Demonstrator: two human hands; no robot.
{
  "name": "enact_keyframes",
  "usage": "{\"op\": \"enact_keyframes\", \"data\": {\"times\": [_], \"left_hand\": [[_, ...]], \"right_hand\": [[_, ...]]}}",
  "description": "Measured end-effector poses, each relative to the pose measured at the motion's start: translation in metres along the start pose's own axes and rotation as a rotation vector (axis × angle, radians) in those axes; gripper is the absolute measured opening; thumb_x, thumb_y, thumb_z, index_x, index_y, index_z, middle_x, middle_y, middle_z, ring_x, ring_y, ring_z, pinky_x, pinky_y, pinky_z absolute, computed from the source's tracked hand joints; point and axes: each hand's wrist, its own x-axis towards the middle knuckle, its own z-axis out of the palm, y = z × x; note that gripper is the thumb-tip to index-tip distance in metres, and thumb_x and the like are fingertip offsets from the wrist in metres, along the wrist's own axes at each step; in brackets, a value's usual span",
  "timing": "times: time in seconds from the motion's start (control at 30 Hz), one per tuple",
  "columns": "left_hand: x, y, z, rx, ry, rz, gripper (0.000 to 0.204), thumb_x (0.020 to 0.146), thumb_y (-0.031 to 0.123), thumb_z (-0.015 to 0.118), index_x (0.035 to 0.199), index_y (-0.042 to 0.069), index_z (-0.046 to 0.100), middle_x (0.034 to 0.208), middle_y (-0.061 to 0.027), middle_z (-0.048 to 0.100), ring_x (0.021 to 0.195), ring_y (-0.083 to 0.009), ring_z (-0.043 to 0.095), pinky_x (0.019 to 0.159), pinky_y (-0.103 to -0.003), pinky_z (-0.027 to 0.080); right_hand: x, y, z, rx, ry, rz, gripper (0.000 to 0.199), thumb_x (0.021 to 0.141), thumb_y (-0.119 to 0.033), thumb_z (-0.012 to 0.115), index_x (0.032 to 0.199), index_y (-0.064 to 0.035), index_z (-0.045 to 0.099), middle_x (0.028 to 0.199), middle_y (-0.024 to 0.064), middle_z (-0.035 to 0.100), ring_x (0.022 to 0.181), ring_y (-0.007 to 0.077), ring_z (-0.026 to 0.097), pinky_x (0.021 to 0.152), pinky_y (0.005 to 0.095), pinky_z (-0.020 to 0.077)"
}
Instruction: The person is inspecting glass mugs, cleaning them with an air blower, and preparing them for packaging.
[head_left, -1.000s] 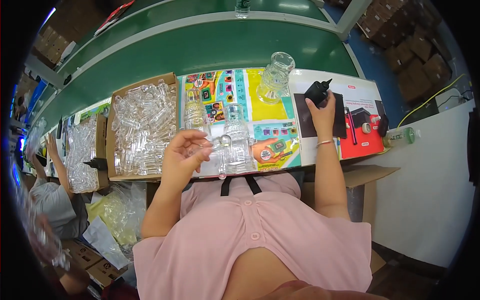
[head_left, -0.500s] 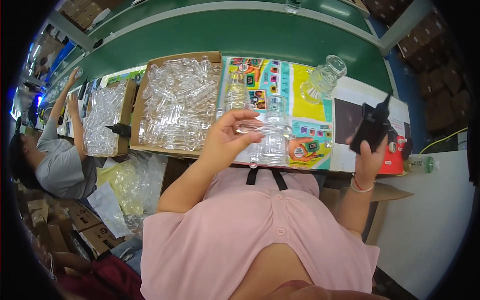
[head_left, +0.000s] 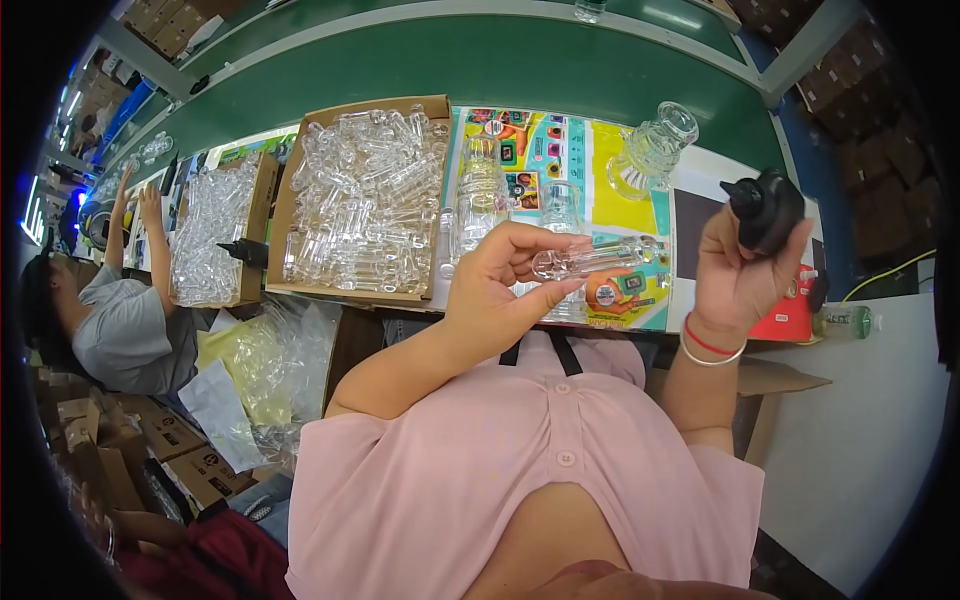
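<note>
Left hand (head_left: 510, 285): you pinch the clear tube between thumb and fingers, near one end.
Clear tube (head_left: 603, 258): in your left grip, roughly level, free end pointing right; it hangs over the printed sheet (head_left: 608, 205).
Right hand (head_left: 738, 285): you grasp the black bottle (head_left: 772, 215), palm turned up, fingers partly hidden behind it.
Black bottle: raised and tilted, nozzle toward your left, well apart from the tube.
Right wrist: you wear a red band (head_left: 708, 344) and a pale bracelet (head_left: 712, 360).
Under the hands: two clear ribbed vessels (head_left: 482, 195) on the sheet, the nearer one partly covered by your left hand and tube.
Clear flared jar (head_left: 655, 150): leaning in view, on the sheet's yellow part, beyond the tube.
Cardboard box (head_left: 438, 108): left of your left hand, filled with loose clear pieces (head_left: 365, 205).
Second box (head_left: 262, 205): further left, also filled with clear pieces; a black nozzle (head_left: 245, 252) shows at its side.
Green table (head_left: 470, 70): spans the far side.
Far left: a co-worker in a grey shirt (head_left: 130, 335), both arms reaching forward.
</note>
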Motion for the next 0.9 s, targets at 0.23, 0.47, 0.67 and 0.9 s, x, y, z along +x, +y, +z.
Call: {"op": "enact_keyframes", "data": {"times": [0.23,0.47,0.67,0.9], "left_hand": [[-0.005,-0.001,0.001,0.021,0.046,0.111,0.034,0.072,-0.012,0.062,0.096,0.000,0.041,0.110,-0.0234,0.053,0.104,-0.0236,0.054,0.085,-0.031,0.049],[-0.006,-0.007,0.001,-0.002,0.046,0.204,0.035,0.071,-0.012,0.063,0.096,0.001,0.042,0.111,-0.0208,0.053,0.101,-0.0215,0.056,0.082,-0.028,0.049],[-0.006,-0.005,0.003,0.016,0.027,0.261,0.038,0.070,-0.013,0.063,0.097,0.001,0.041,0.112,-0.0211,0.052,0.103,-0.0233,0.055,0.083,-0.030,0.049],[-0.005,-0.008,0.006,0.000,0.033,0.270,0.039,0.069,-0.014,0.062,0.097,0.002,0.041,0.113,-0.0210,0.051,0.105,-0.0236,0.054,0.084,-0.030,0.049]], "right_hand": [[-0.022,0.016,0.027,-0.393,0.033,-0.114,0.036,0.085,-0.030,0.052,0.101,0.0019,0.048,0.094,0.0143,0.054,0.080,0.0182,0.057,0.062,0.0270,0.0502],[-0.045,0.011,0.039,-0.851,-0.133,-0.185,0.045,0.078,-0.034,0.057,0.099,0.0042,0.049,0.094,0.0127,0.053,0.073,0.0162,0.055,0.061,0.0249,0.0486],[-0.052,0.004,0.046,-1.057,-0.227,-0.270,0.048,0.076,-0.036,0.065,0.101,0.0025,0.050,0.094,0.0093,0.053,0.082,0.0140,0.051,0.072,0.0245,0.0422],[-0.061,0.002,0.040,-1.226,-0.281,-0.370,0.049,0.075,-0.044,0.063,0.096,-0.0029,0.048,0.090,0.0079,0.051,0.078,0.0157,0.048,0.066,0.0257,0.0413]]}}
